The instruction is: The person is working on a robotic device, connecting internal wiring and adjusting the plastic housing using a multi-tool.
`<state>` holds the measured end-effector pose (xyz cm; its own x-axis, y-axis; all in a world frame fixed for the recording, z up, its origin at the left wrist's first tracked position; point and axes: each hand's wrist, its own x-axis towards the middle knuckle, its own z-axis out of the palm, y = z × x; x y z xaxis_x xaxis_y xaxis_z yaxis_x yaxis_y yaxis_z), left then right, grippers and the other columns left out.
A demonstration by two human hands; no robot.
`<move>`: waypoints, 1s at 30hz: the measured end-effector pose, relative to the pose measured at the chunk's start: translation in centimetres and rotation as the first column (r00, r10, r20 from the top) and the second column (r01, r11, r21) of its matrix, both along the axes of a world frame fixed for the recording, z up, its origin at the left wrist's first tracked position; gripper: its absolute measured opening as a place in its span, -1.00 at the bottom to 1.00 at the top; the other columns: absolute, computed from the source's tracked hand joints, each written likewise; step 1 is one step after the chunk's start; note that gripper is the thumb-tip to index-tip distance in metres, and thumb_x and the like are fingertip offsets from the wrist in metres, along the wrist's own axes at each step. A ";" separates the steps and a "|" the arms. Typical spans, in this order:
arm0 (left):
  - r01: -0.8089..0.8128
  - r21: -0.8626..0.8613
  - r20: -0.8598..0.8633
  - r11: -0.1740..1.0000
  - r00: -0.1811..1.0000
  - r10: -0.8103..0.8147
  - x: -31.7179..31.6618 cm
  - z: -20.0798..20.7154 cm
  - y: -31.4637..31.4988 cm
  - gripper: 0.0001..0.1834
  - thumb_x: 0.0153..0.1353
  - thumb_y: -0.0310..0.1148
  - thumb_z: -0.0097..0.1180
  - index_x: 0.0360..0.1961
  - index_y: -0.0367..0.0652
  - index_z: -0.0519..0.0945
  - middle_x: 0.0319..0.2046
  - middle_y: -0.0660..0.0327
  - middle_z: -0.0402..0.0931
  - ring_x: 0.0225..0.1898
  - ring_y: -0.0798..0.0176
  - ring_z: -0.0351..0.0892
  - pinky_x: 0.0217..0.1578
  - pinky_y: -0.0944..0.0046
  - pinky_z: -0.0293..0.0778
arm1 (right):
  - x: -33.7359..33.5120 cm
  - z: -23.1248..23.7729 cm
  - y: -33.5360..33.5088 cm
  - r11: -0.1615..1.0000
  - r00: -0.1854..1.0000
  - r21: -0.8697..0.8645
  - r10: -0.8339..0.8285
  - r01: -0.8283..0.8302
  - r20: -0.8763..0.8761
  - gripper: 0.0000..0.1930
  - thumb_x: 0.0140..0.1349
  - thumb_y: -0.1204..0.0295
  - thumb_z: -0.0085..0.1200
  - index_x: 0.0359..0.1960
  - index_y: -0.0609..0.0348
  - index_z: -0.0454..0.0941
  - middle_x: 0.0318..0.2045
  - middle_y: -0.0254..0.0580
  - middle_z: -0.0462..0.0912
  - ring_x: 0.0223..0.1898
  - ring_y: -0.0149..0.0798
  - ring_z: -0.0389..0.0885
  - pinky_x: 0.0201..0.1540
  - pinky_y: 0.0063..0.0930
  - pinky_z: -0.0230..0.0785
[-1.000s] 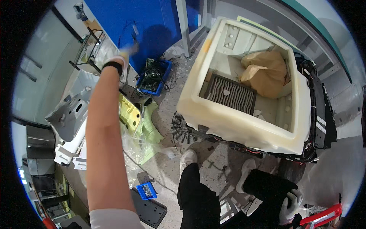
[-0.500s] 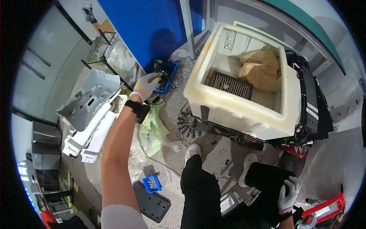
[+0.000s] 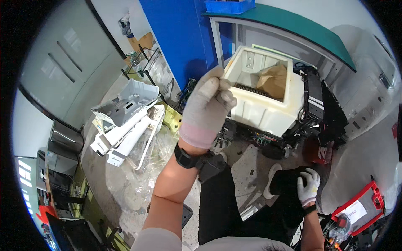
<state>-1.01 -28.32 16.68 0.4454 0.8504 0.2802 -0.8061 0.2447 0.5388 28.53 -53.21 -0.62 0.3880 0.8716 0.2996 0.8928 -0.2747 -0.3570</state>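
Observation:
My left hand (image 3: pixel 205 111), in a white knit glove with a pink cuff, is raised in front of me. Its fingers curl inward and press together, and whatever they may hold is hidden. Behind the fingertips stands a cream-white open plastic tub (image 3: pixel 264 111) on a dark machine base. Inside the tub are a brown paper bag (image 3: pixel 272 81) and a dark ribbed block (image 3: pixel 251 89). My right hand (image 3: pixel 309 186), gloved too, rests with its fingers laid out on my black-trousered knee (image 3: pixel 284 184), holding nothing.
White and grey plastic shells (image 3: pixel 125 108) are piled at the left over clear plastic sheeting (image 3: pixel 155 163). A green-topped bench (image 3: pixel 284 25) carries a blue bin (image 3: pixel 230 6) at the back. A red-framed cart (image 3: pixel 356 209) is near my right arm. Cables (image 3: pixel 188 90) lie by the blue panel.
My left hand has come up and back from the blue bin of cables on the floor, its fingers curled. The view has tilted up. My right hand stays on my knee.

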 end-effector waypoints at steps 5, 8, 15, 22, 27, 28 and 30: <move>-0.060 0.085 -0.072 0.995 0.995 0.067 2.1 1.9 -6.9 -0.71 0.28 -0.42 -0.04 0.02 -0.21 0.45 -0.33 0.25 0.46 -0.35 0.33 0.40 -0.21 0.28 0.34 | -7.4 5.9 -0.4 0.915 0.779 0.149 0.399 -0.376 -0.483 -0.58 -0.04 0.48 0.21 -0.06 0.22 0.51 -0.06 -0.05 0.54 0.01 -0.04 0.47 0.11 -0.29 0.29; -0.213 0.110 -0.182 0.971 0.956 0.231 3.0 2.2 -10.0 -0.67 0.31 -0.41 -0.09 0.05 -0.33 0.40 -0.33 0.20 0.50 -0.37 0.35 0.47 -0.26 0.32 0.44 | -12.7 9.9 -0.6 0.749 0.427 0.166 0.528 -0.641 -0.734 -0.23 0.03 0.45 0.23 0.28 0.28 0.12 0.04 -0.04 0.51 0.02 -0.22 0.50 0.11 -0.40 0.32; -0.541 0.329 -0.422 0.774 0.649 0.633 3.9 0.4 -12.6 -0.71 0.30 -0.47 -0.09 0.02 -0.33 0.44 -0.33 0.21 0.52 -0.38 0.43 0.47 -0.29 0.43 0.44 | -16.8 12.0 -0.7 0.770 0.242 0.223 0.439 -0.597 -0.865 -0.48 0.22 0.40 0.07 0.20 0.29 0.26 -0.16 -0.08 0.58 -0.13 -0.32 0.55 -0.03 -0.45 0.37; -0.156 0.944 -0.243 0.292 0.269 0.932 4.6 -1.6 -13.1 -0.79 0.13 -0.62 0.01 -0.19 -0.27 0.57 -0.40 0.15 0.57 -0.40 0.25 0.56 -0.35 0.35 0.46 | -16.9 7.4 -1.9 0.783 0.275 0.286 0.495 -0.552 -0.824 -0.54 0.33 0.10 -0.14 -0.07 0.35 0.35 -0.40 0.19 0.59 -0.30 0.12 0.61 -0.25 -0.19 0.40; -0.036 0.936 -0.307 0.351 0.406 0.861 6.2 -2.1 -14.2 -0.78 0.11 -0.61 0.03 -0.20 -0.25 0.58 -0.37 0.11 0.60 -0.38 0.19 0.59 -0.32 0.32 0.49 | -15.7 4.7 -0.9 0.779 0.353 0.240 0.506 -0.580 -0.787 -0.51 0.33 0.06 -0.15 -0.05 0.33 0.35 -0.36 0.26 0.58 -0.28 0.14 0.60 -0.20 -0.14 0.39; -0.039 0.942 -0.285 0.332 0.425 0.859 6.5 -2.2 -14.6 -0.78 0.11 -0.61 0.03 -0.20 -0.25 0.58 -0.37 0.11 0.60 -0.38 0.19 0.59 -0.32 0.32 0.49 | -15.2 4.7 -0.7 0.706 0.362 0.168 0.534 -0.688 -0.764 -0.51 0.32 0.06 -0.14 -0.01 0.30 0.35 -0.33 0.23 0.59 -0.25 0.12 0.59 -0.16 -0.15 0.40; -0.123 0.700 -0.555 0.703 0.526 0.644 7.1 -2.7 -15.0 -0.80 0.19 -0.60 -0.01 -0.17 -0.29 0.57 -0.35 0.14 0.60 -0.37 0.32 0.58 -0.31 0.40 0.48 | -14.0 5.0 -0.5 0.632 0.370 0.092 0.558 -0.769 -0.743 -0.50 0.32 0.05 -0.14 0.03 0.27 0.35 -0.30 0.20 0.60 -0.21 0.11 0.59 -0.12 -0.16 0.40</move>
<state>6.05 -43.28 14.00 0.3659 0.8009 0.4741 -0.0009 -0.5091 0.8607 14.52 -53.75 4.36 -0.3711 0.9285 -0.0094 0.3554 0.1327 -0.9252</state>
